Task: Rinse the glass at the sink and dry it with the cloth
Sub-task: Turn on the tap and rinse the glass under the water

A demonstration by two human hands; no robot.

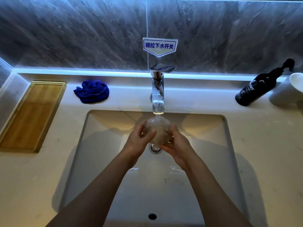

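Both hands, left hand (139, 141) and right hand (176, 149), cup the glass (158, 131) under the running tap (157, 95), so we're mid-rinse. Next I'd shut off the water and grab the cloth (91, 91) at 10 o'clock on the bench (262, 136).

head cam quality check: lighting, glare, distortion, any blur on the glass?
Head view: cool LED strip behind the faucet blows out the ledge; warm light in the sink; wide-angle bending at the edges; the glass, gripped by left hand and right hand, is smeared by running water.
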